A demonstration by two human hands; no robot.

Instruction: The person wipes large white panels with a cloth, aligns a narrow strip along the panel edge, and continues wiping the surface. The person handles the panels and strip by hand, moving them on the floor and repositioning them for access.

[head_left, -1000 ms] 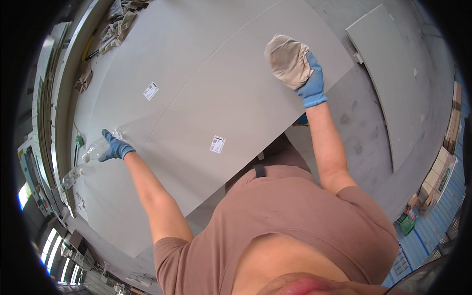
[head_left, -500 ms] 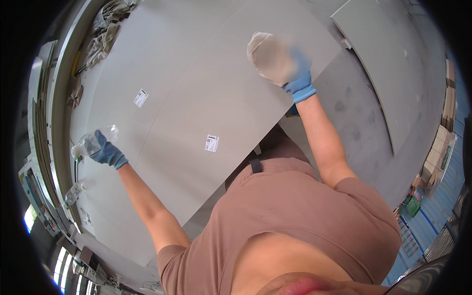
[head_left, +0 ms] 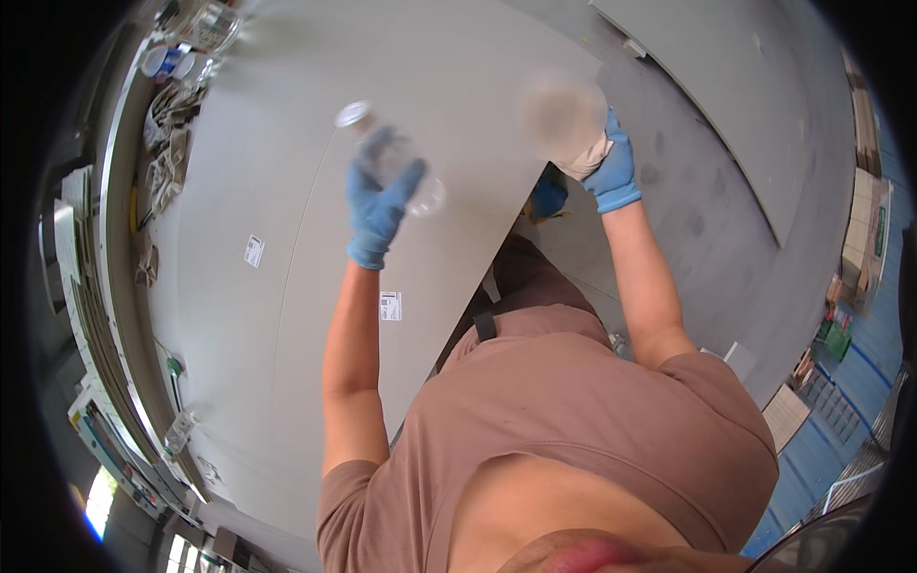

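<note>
A large light-grey board lies flat in front of me. My left hand, in a blue glove, is raised above the board and grips a clear plastic bottle with a pale cap at its far end. My right hand, also blue-gloved, holds a bunched whitish cloth near the board's right edge; the cloth is blurred by motion. Two small white labels are stuck on the board near me.
A second grey board lies on the grey floor at the right. Rags, containers and clutter line the left edge. Another clear bottle lies at the lower left. Stacked cardboard and crates stand at the far right.
My left hand has lifted the clear bottle from the board's left edge and swung it to the middle, close to my right hand. The right hand with the cloth stayed near the board's right edge.
</note>
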